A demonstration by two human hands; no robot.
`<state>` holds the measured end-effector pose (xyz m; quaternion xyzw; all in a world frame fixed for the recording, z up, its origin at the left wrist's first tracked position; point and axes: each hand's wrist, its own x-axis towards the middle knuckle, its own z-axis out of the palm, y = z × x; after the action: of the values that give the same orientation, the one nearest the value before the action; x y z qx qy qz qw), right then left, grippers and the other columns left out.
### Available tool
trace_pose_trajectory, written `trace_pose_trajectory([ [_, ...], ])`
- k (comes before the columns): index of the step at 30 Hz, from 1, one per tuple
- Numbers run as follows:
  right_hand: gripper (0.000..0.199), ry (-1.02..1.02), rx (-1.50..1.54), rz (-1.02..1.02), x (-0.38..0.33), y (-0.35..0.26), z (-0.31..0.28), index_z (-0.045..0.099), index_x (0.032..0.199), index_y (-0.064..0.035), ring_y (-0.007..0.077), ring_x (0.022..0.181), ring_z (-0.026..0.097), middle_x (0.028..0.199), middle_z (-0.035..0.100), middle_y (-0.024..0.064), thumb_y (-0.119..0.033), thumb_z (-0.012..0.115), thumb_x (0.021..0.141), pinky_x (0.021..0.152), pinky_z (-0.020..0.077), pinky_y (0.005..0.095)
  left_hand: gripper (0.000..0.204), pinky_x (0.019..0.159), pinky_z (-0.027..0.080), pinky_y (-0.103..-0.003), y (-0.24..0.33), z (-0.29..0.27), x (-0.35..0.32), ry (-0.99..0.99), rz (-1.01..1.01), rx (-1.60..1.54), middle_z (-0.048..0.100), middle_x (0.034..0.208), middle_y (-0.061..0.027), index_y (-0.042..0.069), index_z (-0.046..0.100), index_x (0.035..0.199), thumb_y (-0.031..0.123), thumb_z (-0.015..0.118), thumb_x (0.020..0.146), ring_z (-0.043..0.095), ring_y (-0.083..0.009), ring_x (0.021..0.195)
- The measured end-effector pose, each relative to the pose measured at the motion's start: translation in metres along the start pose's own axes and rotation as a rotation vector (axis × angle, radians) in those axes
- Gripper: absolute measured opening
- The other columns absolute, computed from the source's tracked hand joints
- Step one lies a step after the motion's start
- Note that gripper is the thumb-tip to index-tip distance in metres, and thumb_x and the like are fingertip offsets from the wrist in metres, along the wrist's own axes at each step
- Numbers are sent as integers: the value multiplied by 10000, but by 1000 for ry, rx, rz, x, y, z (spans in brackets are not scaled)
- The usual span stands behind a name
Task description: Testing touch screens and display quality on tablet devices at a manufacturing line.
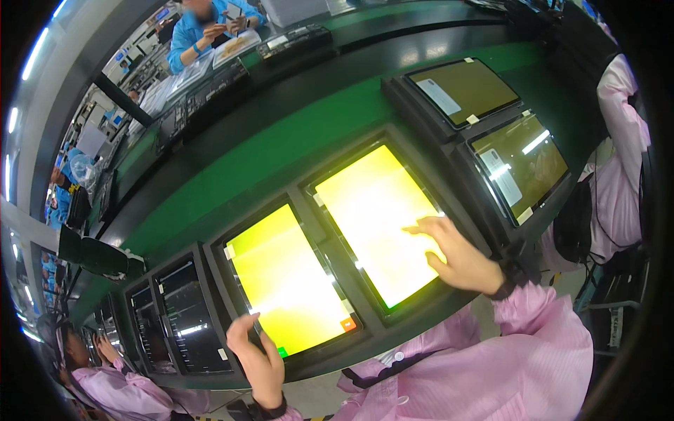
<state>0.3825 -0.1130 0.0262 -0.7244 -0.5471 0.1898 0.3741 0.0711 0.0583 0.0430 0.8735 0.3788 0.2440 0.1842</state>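
Observation:
Two tablets with bright yellow, glowing screens lie side by side in a black foam tray [303, 200] before me. Over the right side of the right tablet [372, 224] is my right hand [460, 256], its fingers apart and the index finger stretched toward the glass. My left hand [258, 358] is at the lower left edge of the left tablet [281, 274], thumb and fingers spread, holding nothing. Green and orange patches show in that tablet's lower corners. Whether either fingertip touches the glass I cannot tell.
At right, another black tray holds two dark-screened tablets [467, 91] with pale labels. More tablets [191, 316] with dark screens lie in a tray to the left. A pink-sleeved co-worker [119, 386] is at far left, another [621, 140] at right. A blue-clad person [184, 45] works across the green bench [281, 151].

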Motion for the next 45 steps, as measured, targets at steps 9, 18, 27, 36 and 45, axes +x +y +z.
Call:
trace_pose_trajectory([
  [9, 502, -239, -154, -377, -22, -5, 25, 540, 1228, -92, 278, 1210, 437, 1230, 549, 59, -71, 535, 727, 1011, 331, 447, 368, 919, 409, -388, -28, 18, -73, 191, 93, -34, 533, 1059, -192, -4, 305, 1168, -96, 421, 831, 508, -303, 1050],
  [18, 482, 24, -67, -155, -2, -20, 7, 531, 1237, -96, 337, 1179, 420, 1130, 540, 159, -25, 517, 761, 992, 348, 432, 481, 988, 365, -431, -24, 4, -54, 224, 149, 1, 502, 1153, -248, -45, 268, 1279, 19, 460, 843, 522, -317, 1100],
  [27, 324, 151, -177, -116, 91, 0, 15, 532, 1141, -23, 358, 1237, 364, 1172, 538, 130, -59, 491, 821, 1022, 311, 458, 449, 985, 270, -397, -37, 18, 65, 51, -63, 94, 572, 1216, -120, -25, 379, 1217, -31, 485, 781, 444, -308, 1111],
  [36, 341, 122, -214, -49, 90, 2, 12, 529, 1157, -24, 340, 1268, 340, 1103, 599, 115, -59, 469, 824, 1040, 282, 466, 495, 991, 259, -405, -43, 22, 68, 31, -49, 113, 568, 1246, -118, 1, 352, 1226, -38, 493, 753, 434, -308, 1146],
  [45, 266, 160, -167, -75, 71, -4, 8, 538, 1086, -21, 359, 1232, 364, 1155, 564, 113, -81, 542, 827, 1015, 322, 467, 550, 1001, 256, -415, -24, 14, 53, 103, 53, 131, 522, 1237, -103, 22, 422, 1247, -6, 577, 720, 389, -309, 1200],
])
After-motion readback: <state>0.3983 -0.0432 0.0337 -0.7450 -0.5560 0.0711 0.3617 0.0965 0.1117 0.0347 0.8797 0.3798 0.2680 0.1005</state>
